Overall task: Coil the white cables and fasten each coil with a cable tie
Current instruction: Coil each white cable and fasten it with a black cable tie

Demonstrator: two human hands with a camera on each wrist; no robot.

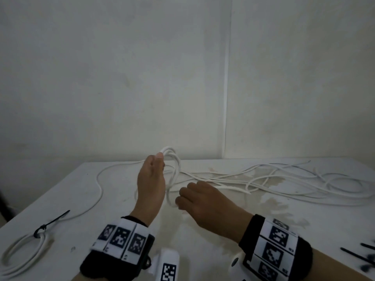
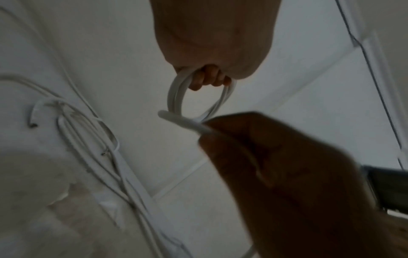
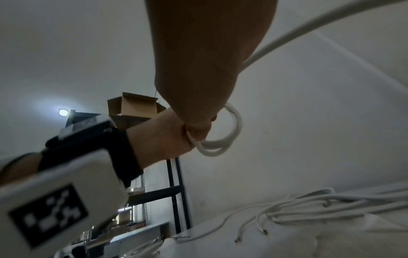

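Observation:
My left hand is raised above the white table and grips a small coil of white cable; the same coil hangs from its curled fingers in the left wrist view. My right hand sits just right of the coil and pinches the running strand of that cable, which leads off past my right palm. The coil shows below the left hand in the right wrist view. Several loose white cables lie tangled on the right of the table.
A finished coil bound with a black cable tie lies at the front left. Spare black ties lie at the right edge. A white wall stands behind the table; a dark metal shelf with a cardboard box stands to the left.

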